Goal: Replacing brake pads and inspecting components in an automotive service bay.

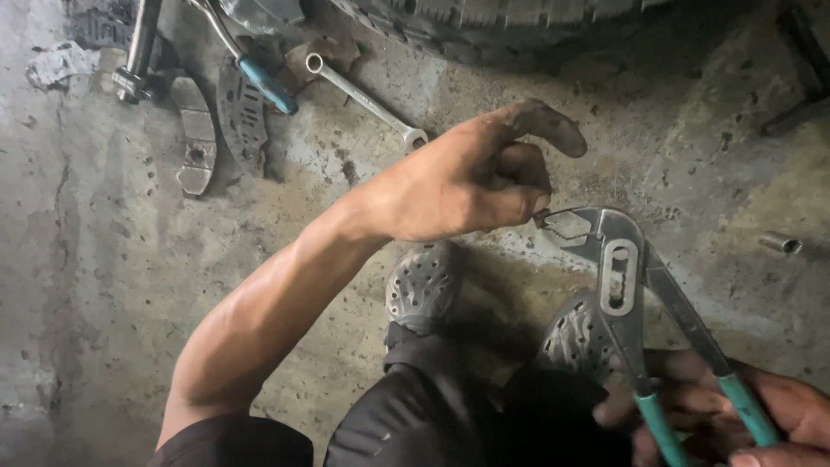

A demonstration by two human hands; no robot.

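— Two hands on one small job, seen from the head camera. What could slip here?

— The thin wire clip (pixel 562 213). It sits between the jaws of the water-pump pliers (pixel 618 268), over the concrete floor (pixel 104 285). I judge that a hard squeeze could make it spring out or pinch the fingers (pixel 519 203) right beside it.

— How are those fingers?

— On the left hand (pixel 471 177) they are curled together, pinching the clip's end. The right hand (pixel 735 415) wraps closed around the teal handles, low right.

— Anything nearby?

— A combination wrench (pixel 363 95), a brake pad (pixel 197 138) and a tyre (pixel 510 26) lie well apart, above.
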